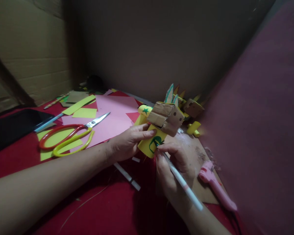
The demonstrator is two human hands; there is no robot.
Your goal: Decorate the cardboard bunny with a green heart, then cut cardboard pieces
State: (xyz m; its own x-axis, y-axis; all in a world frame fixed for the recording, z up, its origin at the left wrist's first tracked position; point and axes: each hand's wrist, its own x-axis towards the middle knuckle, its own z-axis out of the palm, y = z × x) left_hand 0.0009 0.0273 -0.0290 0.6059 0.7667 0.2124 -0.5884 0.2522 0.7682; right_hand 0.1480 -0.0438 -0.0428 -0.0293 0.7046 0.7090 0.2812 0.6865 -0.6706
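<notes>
Head view shows two hands at work on one paper craft figure, a yellow body with a brown cardboard head and a green star. Left hand has its grip closed on the figure's yellow body, thumb along the near face, holding it just above the counter. Right hand has its grip closed around one white marker pen, its tip touching a green mark on the yellow body. Just right of that hand lies one pink glue gun on a brown cardboard sheet. One white stick lies on the red counter beneath the left wrist. Toward the counter's left edge rest one pair of scissors with red and yellow handles, on pink paper and yellow strips. More cardboard figures stand behind, too blurred to count.
</notes>
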